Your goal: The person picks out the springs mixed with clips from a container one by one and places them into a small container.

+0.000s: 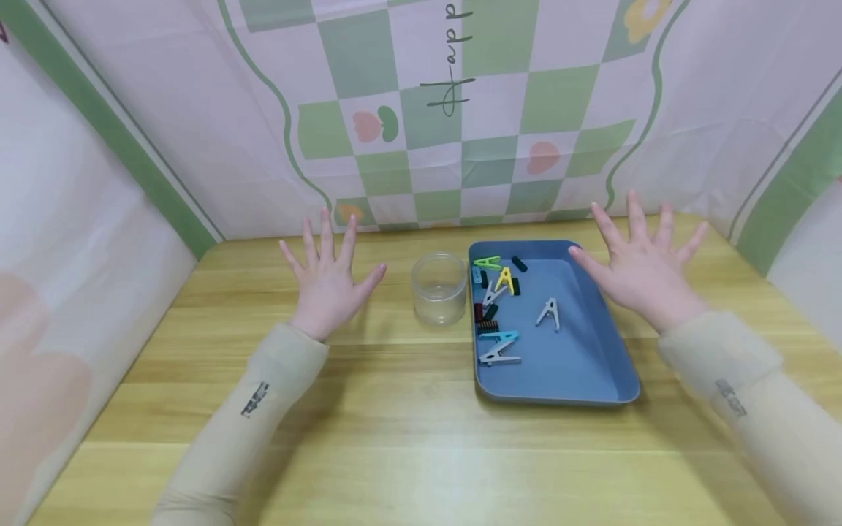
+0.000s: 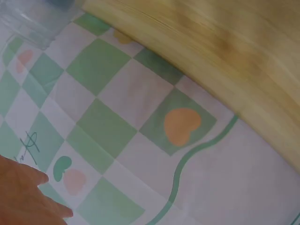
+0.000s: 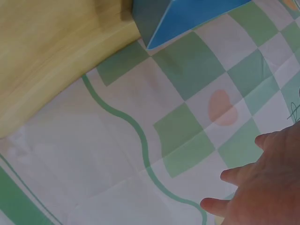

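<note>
My left hand [image 1: 327, 292] is held out with fingers spread, left of a clear round container [image 1: 439, 307]. Fingers also spread, my right hand [image 1: 647, 277] hovers by the right rim of a blue tray [image 1: 559, 380]. Neither hand holds anything. Along the tray's left side lie small spring clips: a green clip [image 1: 487, 262], a yellow clip [image 1: 505, 280], a light blue clip [image 1: 500, 336] and grey ones. One grey clip [image 1: 550, 314] sits apart near the tray's middle. Several small dark pieces [image 1: 519, 264] and a dark ridged piece [image 1: 488, 326] are among them.
The wooden table [image 1: 408, 438] carries the tray and container. Behind it hangs a checkered green and white cloth [image 1: 430, 117], which meets the table's back edge. More cloth hangs at the left and right sides.
</note>
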Available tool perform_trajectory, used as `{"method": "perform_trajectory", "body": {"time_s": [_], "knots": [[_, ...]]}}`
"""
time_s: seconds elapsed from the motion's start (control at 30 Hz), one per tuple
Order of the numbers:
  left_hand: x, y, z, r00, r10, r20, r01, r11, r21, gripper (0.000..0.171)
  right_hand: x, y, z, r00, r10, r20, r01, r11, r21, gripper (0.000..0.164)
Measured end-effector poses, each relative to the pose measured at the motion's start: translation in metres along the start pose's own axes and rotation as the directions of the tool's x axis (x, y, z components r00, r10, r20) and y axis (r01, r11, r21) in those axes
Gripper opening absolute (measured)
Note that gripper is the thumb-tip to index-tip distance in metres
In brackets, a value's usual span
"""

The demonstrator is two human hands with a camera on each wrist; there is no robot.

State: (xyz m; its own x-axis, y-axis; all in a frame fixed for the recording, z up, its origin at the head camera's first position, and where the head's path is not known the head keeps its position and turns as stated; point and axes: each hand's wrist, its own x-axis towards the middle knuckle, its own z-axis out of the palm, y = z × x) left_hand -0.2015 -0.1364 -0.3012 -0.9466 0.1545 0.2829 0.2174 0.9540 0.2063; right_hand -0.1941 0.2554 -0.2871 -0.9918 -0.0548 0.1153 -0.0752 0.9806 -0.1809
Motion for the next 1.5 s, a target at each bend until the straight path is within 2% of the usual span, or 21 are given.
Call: {"method": "perform_trajectory", "body": {"time_s": [0.13, 0.27, 0.33, 0.47, 0.6, 0.67, 0.73, 0.9, 1.13, 1.33, 1.5], "knots": [[0.003, 0.001, -0.003, 0.998, 0.013, 0.056, -0.008, 0.996, -0.093, 0.085, 0.003, -0.004, -0.004, 1.000, -0.014, -0.007, 0.014, 1.000, 0.002, 0.080], [0.007, 0.000, -0.002, 0.991, 0.027, 0.134, 0.008, 0.968, -0.251, 0.092, 0.006, -0.010, -0.008, 1.000, -0.029, -0.006, 0.030, 0.999, 0.016, 0.080], [0.011, 0.000, 0.000, 0.985, 0.034, 0.171, 0.025, 0.942, -0.335, 0.096, 0.008, -0.013, -0.008, 0.999, -0.038, -0.012, 0.038, 0.999, 0.027, 0.081], [0.021, 0.000, 0.008, 0.967, 0.073, 0.245, 0.057, 0.874, -0.483, 0.100, 0.013, -0.019, -0.008, 0.997, -0.062, -0.038, 0.065, 0.994, 0.091, 0.079], [0.029, 0.003, 0.016, 0.930, 0.096, 0.355, 0.140, 0.800, -0.583, 0.101, 0.020, -0.025, -0.007, 0.996, -0.081, -0.022, 0.084, 0.972, 0.218, 0.077], [0.032, 0.005, 0.022, 0.908, 0.114, 0.404, 0.174, 0.774, -0.609, 0.100, 0.024, -0.029, -0.007, 0.997, -0.082, 0.004, 0.078, 0.955, 0.286, 0.076], [0.035, 0.007, 0.027, 0.887, 0.153, 0.436, 0.181, 0.752, -0.634, 0.100, 0.027, -0.032, -0.006, 0.996, -0.080, 0.025, 0.067, 0.939, 0.336, 0.076], [0.039, 0.015, 0.038, 0.842, 0.225, 0.490, 0.198, 0.715, -0.670, 0.098, 0.034, -0.039, -0.004, 0.994, -0.076, 0.082, 0.037, 0.913, 0.407, 0.074], [0.043, 0.023, 0.049, 0.819, 0.249, 0.517, 0.250, 0.657, -0.711, 0.095, 0.040, -0.043, 0.000, 0.984, -0.104, 0.141, 0.027, 0.885, 0.465, 0.068], [0.044, 0.027, 0.054, 0.801, 0.253, 0.542, 0.284, 0.637, -0.717, 0.093, 0.043, -0.041, 0.006, 0.981, -0.120, 0.151, 0.030, 0.868, 0.496, 0.059], [0.045, 0.030, 0.057, 0.791, 0.258, 0.554, 0.304, 0.620, -0.723, 0.090, 0.046, -0.038, 0.012, 0.971, -0.119, 0.208, -0.009, 0.849, 0.529, 0.054]]}}
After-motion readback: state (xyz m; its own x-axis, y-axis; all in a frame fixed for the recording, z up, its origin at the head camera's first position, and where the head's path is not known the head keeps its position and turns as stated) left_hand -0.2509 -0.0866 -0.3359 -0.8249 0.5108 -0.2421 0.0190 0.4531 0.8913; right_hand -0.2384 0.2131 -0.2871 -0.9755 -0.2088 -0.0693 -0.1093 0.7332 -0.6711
